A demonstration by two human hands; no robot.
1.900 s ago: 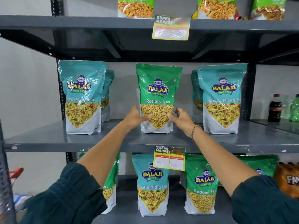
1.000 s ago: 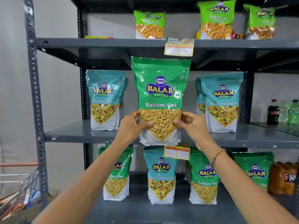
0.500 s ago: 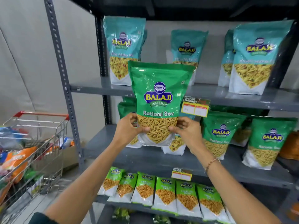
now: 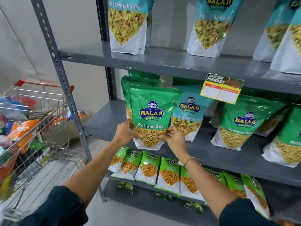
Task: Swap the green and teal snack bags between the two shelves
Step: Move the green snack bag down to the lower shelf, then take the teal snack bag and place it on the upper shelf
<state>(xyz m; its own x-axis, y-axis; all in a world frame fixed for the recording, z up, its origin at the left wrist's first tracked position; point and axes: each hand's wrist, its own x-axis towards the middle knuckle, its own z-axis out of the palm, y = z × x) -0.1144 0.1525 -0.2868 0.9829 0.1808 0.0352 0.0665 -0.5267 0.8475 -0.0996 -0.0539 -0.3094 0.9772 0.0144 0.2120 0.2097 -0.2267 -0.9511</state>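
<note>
Head view: both hands, left hand (image 4: 124, 133) and right hand (image 4: 175, 139), pinch the glossy green Ratlami Sev pouch (image 4: 152, 119) upright at the grey metal lower shelf (image 4: 104, 121) front; that edge perch could tip it onto the teal Khatta Mitha pouch (image 4: 189, 115) beside it.

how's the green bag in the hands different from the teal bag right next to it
The green bag reads Ratlami Sev and shows thin yellow strands; the teal bag shows a mixed snack. The left hand and right hand grip the green bag; the teal bag stands untouched, partly hidden behind it. Both carry the Balaji logo.
</note>
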